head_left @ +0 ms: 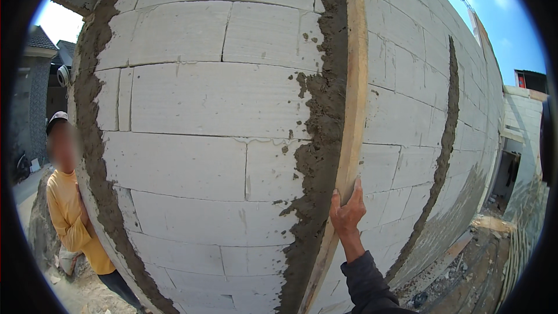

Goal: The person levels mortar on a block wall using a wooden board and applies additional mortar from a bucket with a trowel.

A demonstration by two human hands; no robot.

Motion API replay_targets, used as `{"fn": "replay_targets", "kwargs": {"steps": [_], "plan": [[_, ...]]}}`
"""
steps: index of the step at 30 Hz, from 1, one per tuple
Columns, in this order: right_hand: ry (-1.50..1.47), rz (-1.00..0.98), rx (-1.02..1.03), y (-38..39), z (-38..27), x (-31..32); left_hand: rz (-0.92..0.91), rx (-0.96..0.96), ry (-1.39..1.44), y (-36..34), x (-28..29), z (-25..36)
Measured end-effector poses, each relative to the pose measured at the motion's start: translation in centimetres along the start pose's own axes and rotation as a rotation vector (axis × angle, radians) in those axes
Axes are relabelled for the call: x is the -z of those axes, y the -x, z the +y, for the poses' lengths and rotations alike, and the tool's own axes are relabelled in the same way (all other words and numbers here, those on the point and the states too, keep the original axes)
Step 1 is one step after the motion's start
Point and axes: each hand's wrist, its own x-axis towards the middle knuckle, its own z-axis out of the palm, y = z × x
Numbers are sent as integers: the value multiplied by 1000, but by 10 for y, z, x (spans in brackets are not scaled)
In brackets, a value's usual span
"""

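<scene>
My right hand (347, 215) grips a long pale wooden batten (353, 81) at chest height, with thumb and fingers wrapped around its edges. The batten stands upright, slightly tilted, against a thick vertical band of grey mortar (319, 110) on the white block wall (192, 99). The mortar spreads raggedly leftward onto the blocks. A second mortar band (93, 122) runs down the wall's left edge, and a narrower strip (444, 145) runs down the wall to the right of the batten. My left hand is out of view.
At the left, a person (78, 215) in a yellow top stands beside the wall's edge. Rubble and boards (476, 261) lie along the wall's foot at the right, near a bundle of poles (523, 256). Farther right is a doorway (504, 177).
</scene>
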Motion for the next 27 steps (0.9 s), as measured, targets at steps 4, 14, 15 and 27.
{"fn": "replay_targets", "kwargs": {"steps": [4, 14, 15, 27], "plan": [[72, -11, 55, -3, 15, -22, 8, 15, 13, -4, -2, 1], [79, -41, 31, -52, 9, -35, 29, 61, 67, -16, -1, 6], [93, -39, 18, -63, 11, -34, 28, 66, 71, -17, 0, 4], [85, -92, 36, -68, 21, -30, 12, 111, 103, -31, -3, -20]]}}
